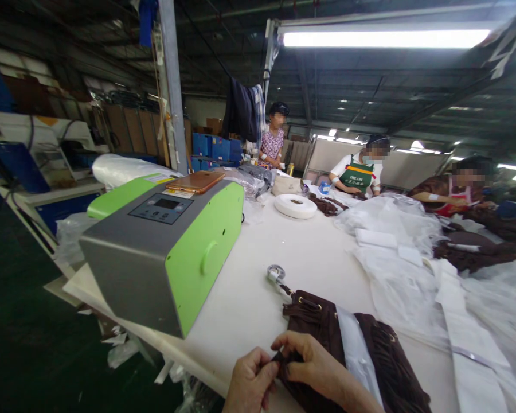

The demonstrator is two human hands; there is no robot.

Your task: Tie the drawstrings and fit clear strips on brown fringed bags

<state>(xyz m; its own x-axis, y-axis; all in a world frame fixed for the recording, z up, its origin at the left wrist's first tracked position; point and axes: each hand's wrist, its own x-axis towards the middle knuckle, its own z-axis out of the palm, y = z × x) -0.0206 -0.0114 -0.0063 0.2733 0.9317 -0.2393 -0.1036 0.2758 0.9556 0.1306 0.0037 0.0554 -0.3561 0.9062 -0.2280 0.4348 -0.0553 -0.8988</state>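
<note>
On the near part of the table lies a dark brown fringed bag (318, 321) with metal eyelets along its top. A translucent plastic strip (356, 347) runs across it. From its far corner, a short strap leads to a ring wrapped in clear plastic (276, 273). My left hand (251, 378) is closed at the bag's near-left edge, pinching a small dark brown strip (278, 358). Close against it, my right hand (307, 364) pinches the same strip between thumb and fingers. Whether the strip is a cord or fringe is hidden by my fingers.
A grey and green machine (167, 246) with a phone (195, 182) on top stands at the left table edge. Behind are a white tape roll (295, 206) and brown goods. Plastic bags and white strips (468, 327) cover the right. Several people work across the table.
</note>
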